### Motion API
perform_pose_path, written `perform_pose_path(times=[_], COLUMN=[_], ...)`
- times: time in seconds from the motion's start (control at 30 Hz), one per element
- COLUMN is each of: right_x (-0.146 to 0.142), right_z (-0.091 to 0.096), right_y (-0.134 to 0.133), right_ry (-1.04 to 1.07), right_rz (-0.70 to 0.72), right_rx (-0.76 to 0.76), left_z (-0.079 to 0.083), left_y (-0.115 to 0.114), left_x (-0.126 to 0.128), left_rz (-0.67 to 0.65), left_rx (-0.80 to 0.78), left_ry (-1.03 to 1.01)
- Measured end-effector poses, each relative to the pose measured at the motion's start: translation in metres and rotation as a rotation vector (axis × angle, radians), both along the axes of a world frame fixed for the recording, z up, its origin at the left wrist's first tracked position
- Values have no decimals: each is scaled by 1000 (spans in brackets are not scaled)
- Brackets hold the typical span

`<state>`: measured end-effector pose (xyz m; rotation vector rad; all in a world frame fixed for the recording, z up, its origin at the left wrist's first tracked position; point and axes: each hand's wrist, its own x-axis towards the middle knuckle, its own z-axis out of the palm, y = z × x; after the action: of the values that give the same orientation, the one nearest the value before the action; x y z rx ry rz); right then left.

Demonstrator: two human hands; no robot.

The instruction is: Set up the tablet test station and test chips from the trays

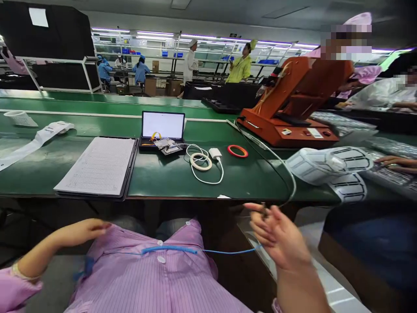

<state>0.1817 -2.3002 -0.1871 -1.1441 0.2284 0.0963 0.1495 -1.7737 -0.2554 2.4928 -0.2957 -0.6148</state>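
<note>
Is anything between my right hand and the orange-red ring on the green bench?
Nothing visible does: the right hand is just below the green bench's front edge, with the orange-red ring beyond.

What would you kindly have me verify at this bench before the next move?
1. Left hand: holds nothing. Ok.
2. Right hand: grip on the small dark item between its fingers. Cannot tell; the item is too small to make out.
3. Blue coiled cord across the striped pink smock: whether its ends are connected. Cannot tell.
4. White cable near the right hand: loose over the bench edge. Not ok.
5. Label roll: its strip hangs past the bench edge. Not ok.
6. Small circuit board: resting on the open laptop. Ok.
</note>
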Motion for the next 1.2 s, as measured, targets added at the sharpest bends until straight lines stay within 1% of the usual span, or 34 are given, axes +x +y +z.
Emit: perform_pose_path(times=[0.03, 0.07, 0.1, 0.13, 0.2, 0.23, 0.27, 0.37, 0.5, 0.57, 0.7, 0.8, 0.87, 1.0, 1.1, 1.2], right_x=[1, 1, 0, -1, -5, -8, -11, -18, -15, -9, 4, 8, 6, -3, -9, -14], right_z=[-11, -23, -34, -44, -61, -68, -73, -85, -92, -92, -90, -94, -103, -129, -146, -153], right_y=[5, 13, 23, 34, 54, 62, 69, 84, 100, 110, 135, 155, 166, 181, 184, 182], right_ry=[76, 131, 168, 191, 214, 218, 224, 249, 276, 289, 280, 268, 267, 265, 267, 279], right_rz=[94, 176, 244, 295, 357, 373, 386, 419, 463, 502, 604, 665, 689, 703, 655, 592], right_rx=[5, 13, 24, 35, 54, 59, 57, 31, -8, -17, -40, -64, -66, -93, -70, -46], left_z=[-21, -39, -52, -62, -72, -74, -75, -80, -92, -96, -95, -95, -96, -98, -97, -96], left_y=[-8, -18, -29, -41, -60, -68, -73, -82, -82, -80, -75, -73, -73, -73, -75, -75], left_x=[8, 16, 23, 29, 37, 39, 41, 43, 46, 47, 41, 33, 30, 24, 21, 18], left_rz=[49, 90, 26, -63, -163, -169, -148, -77, 80, 130, 133, 124, 115, 131, 137, 137], left_rx=[66, 169, 241, 266, 283, 280, 283, 302, 352, 357, 325, 294, 274, 264, 273, 286], left_ry=[-142, -301, -406, -523, -702, -760, -793, -797, -754, -730, -672, -631, -607, -558, -533, -515])
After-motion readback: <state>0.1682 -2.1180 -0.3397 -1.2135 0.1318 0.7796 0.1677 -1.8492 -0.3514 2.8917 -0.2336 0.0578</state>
